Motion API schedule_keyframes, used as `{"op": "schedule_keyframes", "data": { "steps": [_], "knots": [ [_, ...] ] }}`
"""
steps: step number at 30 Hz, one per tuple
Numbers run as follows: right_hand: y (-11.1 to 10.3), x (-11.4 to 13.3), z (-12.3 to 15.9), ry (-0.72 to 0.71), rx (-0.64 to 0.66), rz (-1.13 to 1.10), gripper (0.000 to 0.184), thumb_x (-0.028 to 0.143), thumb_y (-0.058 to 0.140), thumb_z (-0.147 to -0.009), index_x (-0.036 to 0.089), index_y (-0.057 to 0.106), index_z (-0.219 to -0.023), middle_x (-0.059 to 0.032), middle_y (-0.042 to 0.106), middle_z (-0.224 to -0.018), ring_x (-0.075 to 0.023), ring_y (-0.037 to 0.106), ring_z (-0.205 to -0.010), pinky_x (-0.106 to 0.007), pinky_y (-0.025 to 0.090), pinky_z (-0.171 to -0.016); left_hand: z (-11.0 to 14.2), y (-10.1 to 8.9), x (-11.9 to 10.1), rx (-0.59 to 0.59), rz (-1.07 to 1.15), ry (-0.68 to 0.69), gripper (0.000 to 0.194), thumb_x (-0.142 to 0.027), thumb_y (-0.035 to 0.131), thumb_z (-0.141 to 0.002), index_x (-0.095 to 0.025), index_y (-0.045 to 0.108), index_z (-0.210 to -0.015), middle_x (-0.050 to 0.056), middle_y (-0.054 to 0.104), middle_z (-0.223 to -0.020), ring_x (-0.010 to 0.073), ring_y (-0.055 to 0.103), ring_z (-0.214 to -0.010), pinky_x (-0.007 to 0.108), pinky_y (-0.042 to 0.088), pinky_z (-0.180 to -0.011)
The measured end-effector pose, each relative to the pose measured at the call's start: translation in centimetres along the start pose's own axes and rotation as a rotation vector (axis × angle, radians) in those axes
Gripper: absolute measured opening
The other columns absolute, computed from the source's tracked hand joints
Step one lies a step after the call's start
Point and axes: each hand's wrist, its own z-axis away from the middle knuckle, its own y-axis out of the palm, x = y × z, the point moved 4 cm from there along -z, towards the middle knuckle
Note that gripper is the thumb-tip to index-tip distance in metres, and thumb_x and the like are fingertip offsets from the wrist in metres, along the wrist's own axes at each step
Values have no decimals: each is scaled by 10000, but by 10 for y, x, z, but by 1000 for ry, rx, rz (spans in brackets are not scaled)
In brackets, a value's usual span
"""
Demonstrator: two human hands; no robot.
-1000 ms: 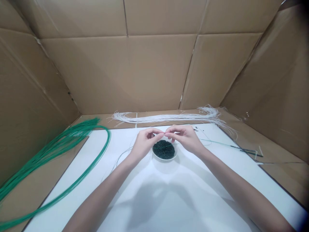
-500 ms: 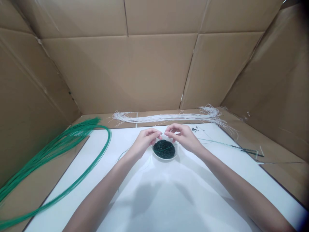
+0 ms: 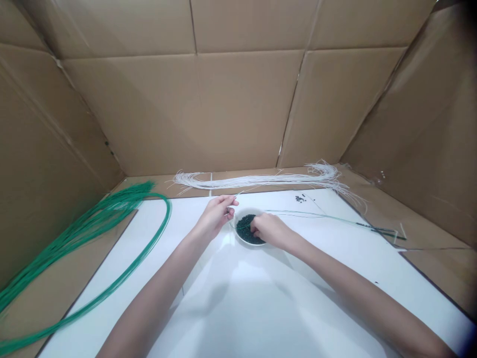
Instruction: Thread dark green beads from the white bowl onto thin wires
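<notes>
My left hand (image 3: pixel 216 215) is closed in a pinch on a thin green thread, its pale tip (image 3: pixel 239 193) sticking out past the fingertips. Just right of it stands a white bowl (image 3: pixel 238 236) of small dark beads (image 3: pixel 244 229). My right hand (image 3: pixel 272 228) reaches over the bowl's right side, fingers bent together down in the beads; the fingertips are hidden, so what they hold cannot be made out. Green strands (image 3: pixel 324 215) run from behind the right hand across the white board to dark beaded ends (image 3: pixel 389 233) at the right.
A large green bundle of strands (image 3: pixel 122 278) curves along the left side. White strands (image 3: pixel 246 183) lie along the back. Several loose dark beads (image 3: pixel 300 198) rest on the white board (image 3: pixel 208 318) behind my right hand. Cardboard walls (image 3: pixel 238 109) rise at the back and sides.
My right hand has left my left fingertips and dropped down into the bowl of beads. The left hand has shifted slightly left, still pinching the thread, whose tip now points up to the right.
</notes>
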Motion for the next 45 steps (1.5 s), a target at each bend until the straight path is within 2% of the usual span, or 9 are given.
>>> {"op": "schedule_keyframes", "data": {
  "steps": [6, 13, 19, 22, 25, 27, 30, 36, 45],
  "knots": [
    [-8, -5, 2, 26, -49, 47, 197, 197, 521, -728, 213, 709, -788, -87, 691, -800, -229, 636, -761, -254, 417, -610, 0, 2, -1, 29, 7, 30, 211, -256, 680, -622, -96, 562, -693, 10, 545, -676, 8, 361, -456, 172, 247, -431],
    [-10, -4, 3, -45, -24, -36, 282, 106, 498, -704, 253, 704, -829, -29, 698, -863, -182, 635, -808, -215, 419, -645, 1, 4, -4, 30, -47, 116, 248, -301, 696, -618, -107, 571, -709, -8, 519, -676, 10, 342, -479, 173, 251, -453],
    [-19, -4, 8, -37, -42, -96, 174, 153, 564, -683, 239, 707, -733, -23, 701, -774, -176, 632, -719, -226, 426, -600, 10, 6, -12, -57, -227, 217, 267, -361, 667, -636, -120, 583, -716, -23, 497, -643, 26, 338, -486, 183, 271, -476],
    [-37, -7, 15, -96, -147, -324, 146, 156, 577, -697, 208, 708, -738, -17, 702, -725, -147, 630, -672, -224, 452, -643, 16, 8, -17, -78, -333, 277, 276, -389, 639, -659, -126, 605, -738, -3, 543, -676, 58, 406, -551, 189, 308, -513],
    [-58, -17, 24, -136, -406, -819, 122, 258, 630, -690, 177, 710, -735, -35, 704, -731, -157, 631, -654, -255, 491, -621, 22, 13, -22, -67, -410, 367, 264, -387, 601, -701, -130, 629, -756, 19, 592, -733, 90, 461, -635, 201, 346, -569],
    [-64, -23, 27, -164, -520, -1097, 143, 287, 667, -662, 176, 715, -738, -40, 703, -724, -156, 629, -632, -260, 505, -569, 27, 17, -25, -71, -439, 437, 249, -373, 586, -722, -135, 637, -772, 24, 611, -756, 104, 484, -669, 211, 366, -608],
    [-63, -26, 27, -225, -554, -1360, 98, 245, 700, -636, 185, 722, -711, -35, 696, -663, -131, 614, -560, -240, 502, -506, 37, 22, -29, -92, -475, 523, 216, -349, 586, -732, -143, 635, -770, 21, 610, -760, 102, 486, -660, 216, 378, -622],
    [-59, -21, 26, -276, -523, -1564, 89, 221, 723, -615, 199, 725, -701, -36, 697, -627, -116, 607, -518, -225, 495, -466, 54, 31, -34, -108, -552, 581, 173, -325, 608, -727, -158, 638, -762, 0, 531, -684, 76, 412, -581, 205, 338, -539],
    [-63, -15, 30, -361, -503, -1626, 90, 237, 747, -584, 212, 726, -668, -27, 700, -605, -96, 594, -475, -199, 483, -449, 64, 37, -36, -87, -634, 689, 116, -285, 588, -755, -183, 644, -754, -20, 451, -617, 76, 369, -558, 208, 314, -521]
  ]
}}
